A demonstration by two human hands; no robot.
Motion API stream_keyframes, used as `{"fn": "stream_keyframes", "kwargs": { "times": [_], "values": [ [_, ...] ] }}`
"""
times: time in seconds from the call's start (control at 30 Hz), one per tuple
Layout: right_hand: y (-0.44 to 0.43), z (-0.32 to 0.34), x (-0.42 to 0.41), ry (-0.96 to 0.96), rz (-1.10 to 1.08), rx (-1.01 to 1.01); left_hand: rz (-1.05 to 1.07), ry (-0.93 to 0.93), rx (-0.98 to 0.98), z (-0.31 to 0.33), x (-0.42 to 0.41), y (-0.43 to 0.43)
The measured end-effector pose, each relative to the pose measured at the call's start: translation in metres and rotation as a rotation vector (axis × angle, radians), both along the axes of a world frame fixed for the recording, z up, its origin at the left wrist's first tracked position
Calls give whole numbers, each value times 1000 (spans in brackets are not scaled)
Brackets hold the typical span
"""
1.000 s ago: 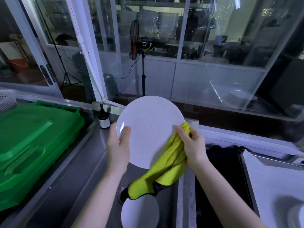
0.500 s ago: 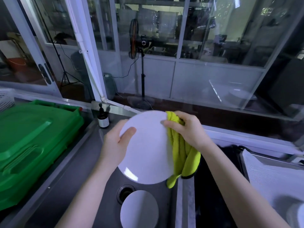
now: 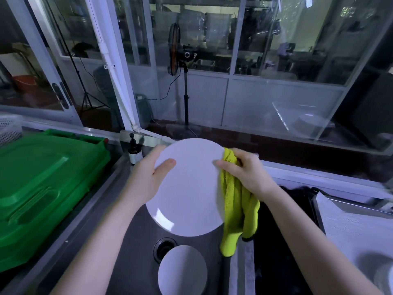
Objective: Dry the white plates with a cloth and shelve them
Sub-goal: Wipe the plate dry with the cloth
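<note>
I hold a round white plate over the steel sink, its face tilted toward me. My left hand grips its left rim, thumb on the face. My right hand pinches the right rim through a yellow-green cloth, which hangs down behind the plate's right edge. A second white plate lies in the sink basin beside the drain.
A green plastic crate lid fills the left counter. A small dark pump bottle stands at the sink's back corner. A dark basin and a white tray lie to the right. Glass partitions rise behind the sink.
The plate has tipped from upright to a flatter tilt and dropped lower. My right hand moved the cloth from the plate's lower right up to its upper right rim.
</note>
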State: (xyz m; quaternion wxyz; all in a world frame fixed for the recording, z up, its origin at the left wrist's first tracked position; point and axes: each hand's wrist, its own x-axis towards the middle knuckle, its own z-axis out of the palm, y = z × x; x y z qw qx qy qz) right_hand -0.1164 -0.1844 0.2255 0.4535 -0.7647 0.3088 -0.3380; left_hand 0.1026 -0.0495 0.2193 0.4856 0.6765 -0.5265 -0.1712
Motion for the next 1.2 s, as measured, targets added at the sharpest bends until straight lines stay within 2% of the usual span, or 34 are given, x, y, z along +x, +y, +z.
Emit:
{"fn": "stream_keyframes", "kwargs": {
  "times": [0.1,0.17,0.23,0.3,0.4,0.5,0.57,0.63,0.73,0.8,0.87,0.93,1.0,1.1,1.2],
  "values": [
    [-3,14,7,142,116,-139,-127,-230,104,13,-1,-7],
    [-1,15,11,180,121,-210,-171,-235,140,17,-3,-10],
    [0,9,11,168,55,-237,-130,-99,97,16,-5,-8],
    [0,-1,6,67,-65,-162,33,150,-33,3,-9,-3],
    [9,-23,4,-269,-296,188,288,490,-224,-30,-38,4],
    [26,-46,12,-473,-408,486,318,666,-349,-46,-65,3],
    [31,-52,13,-467,-409,540,338,617,-366,-42,-63,-2],
    [26,-44,9,-395,-376,477,295,533,-337,-36,-50,-4],
    [8,-15,-1,-241,-250,175,148,342,-254,-18,-27,1],
    [-1,9,-1,-39,-111,-67,36,186,-147,-6,-14,1],
    [-4,28,3,169,26,-205,-53,13,-22,1,-9,-3],
    [-1,37,11,280,123,-268,-84,-87,28,2,-10,-6],
    [1,38,14,258,137,-268,-76,-59,-22,1,-14,-5],
    [1,24,8,133,16,-200,-25,79,-118,-5,-18,2],
    [10,-11,1,-57,-176,38,134,338,-227,-15,-23,7]
  ]
}}
